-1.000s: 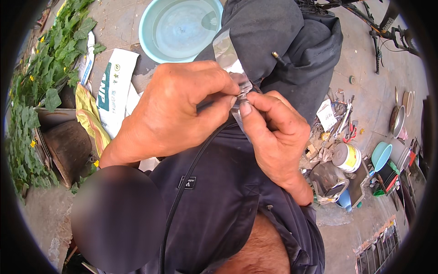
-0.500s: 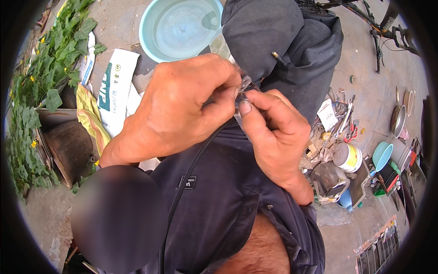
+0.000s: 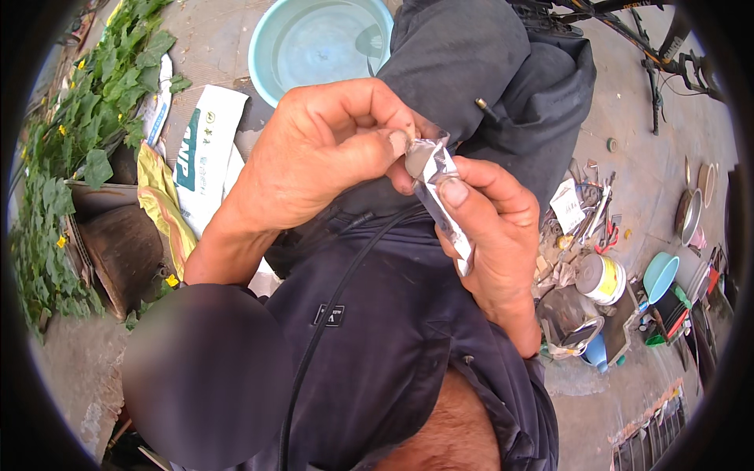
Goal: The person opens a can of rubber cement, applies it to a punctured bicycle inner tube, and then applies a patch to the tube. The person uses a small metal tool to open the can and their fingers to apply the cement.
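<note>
Pinching the foil strip [image 3: 433,166] were both hands, above the dark trousers [image 3: 463,67]. Left hand [image 3: 314,157]: narrow grip, thumb and forefinger closed on the strip's upper end. Right hand [image 3: 499,224]: narrow grip too, thumb pressed on it around mid-length, lower end sticking out toward the jacket [image 3: 377,314]. Light-blue basin [image 3: 261,67] with water sat on the floor [image 3: 577,385], just left of the legs. White bag [image 3: 216,145] lay toward the floor's left edge, white bucket [image 3: 594,276] toward its right. Leafy plants [image 3: 98,125] lined the left edge; bicycle [image 3: 653,55] stood near the far right corner.
</note>
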`<state>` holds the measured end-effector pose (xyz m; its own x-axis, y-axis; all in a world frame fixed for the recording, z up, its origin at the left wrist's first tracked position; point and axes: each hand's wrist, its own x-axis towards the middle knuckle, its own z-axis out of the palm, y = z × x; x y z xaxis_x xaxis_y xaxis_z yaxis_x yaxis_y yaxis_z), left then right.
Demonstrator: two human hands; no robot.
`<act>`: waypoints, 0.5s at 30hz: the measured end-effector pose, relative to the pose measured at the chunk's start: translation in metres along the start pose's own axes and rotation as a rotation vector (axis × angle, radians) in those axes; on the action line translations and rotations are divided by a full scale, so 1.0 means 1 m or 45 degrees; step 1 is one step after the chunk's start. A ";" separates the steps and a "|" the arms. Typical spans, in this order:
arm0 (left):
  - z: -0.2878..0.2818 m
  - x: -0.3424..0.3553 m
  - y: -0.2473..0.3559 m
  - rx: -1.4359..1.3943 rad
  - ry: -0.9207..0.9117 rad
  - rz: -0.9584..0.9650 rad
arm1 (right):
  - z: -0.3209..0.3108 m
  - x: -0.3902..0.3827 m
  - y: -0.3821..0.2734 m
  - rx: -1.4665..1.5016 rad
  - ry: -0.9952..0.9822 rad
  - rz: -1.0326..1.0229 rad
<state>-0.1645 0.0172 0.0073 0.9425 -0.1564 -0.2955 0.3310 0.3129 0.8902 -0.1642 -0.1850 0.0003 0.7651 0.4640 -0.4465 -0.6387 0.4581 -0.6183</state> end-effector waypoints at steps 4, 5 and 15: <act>0.002 0.002 -0.003 -0.085 0.040 0.065 | -0.001 0.002 -0.004 0.125 -0.023 0.067; 0.001 0.003 -0.003 -0.135 0.023 0.047 | 0.000 0.003 -0.006 0.141 -0.026 0.081; -0.036 0.005 0.010 -0.364 0.050 0.148 | -0.010 -0.007 -0.011 0.031 0.129 0.068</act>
<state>-0.1545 0.0532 0.0017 0.9740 -0.0692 -0.2155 0.2152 0.5785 0.7868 -0.1617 -0.2013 0.0037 0.7334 0.4097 -0.5425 -0.6798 0.4535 -0.5764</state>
